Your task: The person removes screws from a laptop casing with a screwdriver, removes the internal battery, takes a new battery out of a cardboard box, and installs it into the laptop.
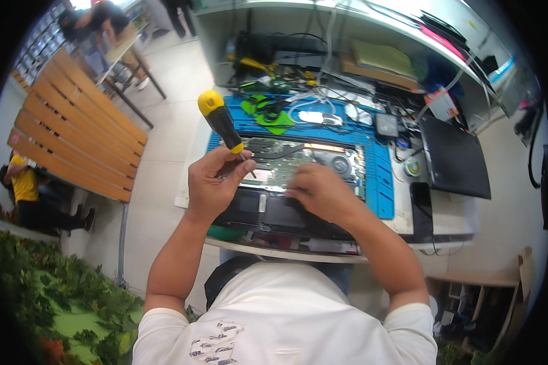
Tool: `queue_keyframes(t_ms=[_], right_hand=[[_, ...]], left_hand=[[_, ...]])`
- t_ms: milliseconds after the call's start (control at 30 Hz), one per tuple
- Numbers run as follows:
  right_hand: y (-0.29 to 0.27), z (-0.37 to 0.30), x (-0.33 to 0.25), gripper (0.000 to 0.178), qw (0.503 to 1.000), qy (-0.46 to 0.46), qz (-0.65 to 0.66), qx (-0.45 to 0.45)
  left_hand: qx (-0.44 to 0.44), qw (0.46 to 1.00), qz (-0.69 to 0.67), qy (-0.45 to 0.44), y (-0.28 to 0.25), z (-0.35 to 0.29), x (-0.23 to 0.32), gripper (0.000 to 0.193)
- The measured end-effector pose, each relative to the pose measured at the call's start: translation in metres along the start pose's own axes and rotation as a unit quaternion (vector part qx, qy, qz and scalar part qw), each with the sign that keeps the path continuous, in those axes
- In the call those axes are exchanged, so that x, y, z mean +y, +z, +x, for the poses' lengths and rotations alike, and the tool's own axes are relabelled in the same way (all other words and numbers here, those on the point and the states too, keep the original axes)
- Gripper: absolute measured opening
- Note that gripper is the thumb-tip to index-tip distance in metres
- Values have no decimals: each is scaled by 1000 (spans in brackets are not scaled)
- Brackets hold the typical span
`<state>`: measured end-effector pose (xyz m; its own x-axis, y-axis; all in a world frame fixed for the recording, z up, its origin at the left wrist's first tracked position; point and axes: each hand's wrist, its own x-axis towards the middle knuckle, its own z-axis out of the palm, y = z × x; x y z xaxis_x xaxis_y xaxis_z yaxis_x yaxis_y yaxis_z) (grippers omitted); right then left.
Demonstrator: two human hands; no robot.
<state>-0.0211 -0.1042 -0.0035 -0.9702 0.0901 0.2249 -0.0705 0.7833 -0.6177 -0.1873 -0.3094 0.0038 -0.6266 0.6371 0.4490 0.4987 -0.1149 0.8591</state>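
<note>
An opened laptop (274, 167) lies on a blue repair mat (380, 182), its green circuit board, round fan (338, 163) and black battery (240, 207) exposed. My left hand (216, 182) pinches the shaft of a screwdriver (222, 125) with a yellow and black handle. The handle tilts up to the left, and the tip points down over the board. Over the lower middle of the board is my right hand (319, 188), fingers curled together near the battery's top edge. It is slightly blurred, and whatever its fingertips hold is hidden.
Cables, green pieces (274, 121) and tools crowd the mat's far side. To the right are a closed black laptop (453, 158), a phone (421, 210), a small round container (411, 167) and a black adapter (386, 126). A shelf (371, 9) overhangs the back. Other people stand or sit far left.
</note>
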Motion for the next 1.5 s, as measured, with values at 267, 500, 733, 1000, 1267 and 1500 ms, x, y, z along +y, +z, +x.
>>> queue_keyframes(t_ms=[267,500,733,1000,1267,1500], right_hand=[[-78,-105,6,17,974,189,-55,112],[-86,-162,30,14,954,255,-38,153],[-76,-173,23,16,951,268,-39,150],[-92,-163,26,16,960,235,-19,150],[-84,-171,36,18,944,283,-72,152],[-102,-164,26,20,935,328,-92,98]], left_hand=[[61,995,38,-75,-66,-28,-35,18],[96,994,11,-55,-68,-37,-47,18],[83,993,33,-76,-74,-34,-50,17],[127,990,32,-43,-95,-60,-74,18],[109,992,36,-55,-68,-39,-50,17],[104,993,21,-48,-72,-43,-50,19]])
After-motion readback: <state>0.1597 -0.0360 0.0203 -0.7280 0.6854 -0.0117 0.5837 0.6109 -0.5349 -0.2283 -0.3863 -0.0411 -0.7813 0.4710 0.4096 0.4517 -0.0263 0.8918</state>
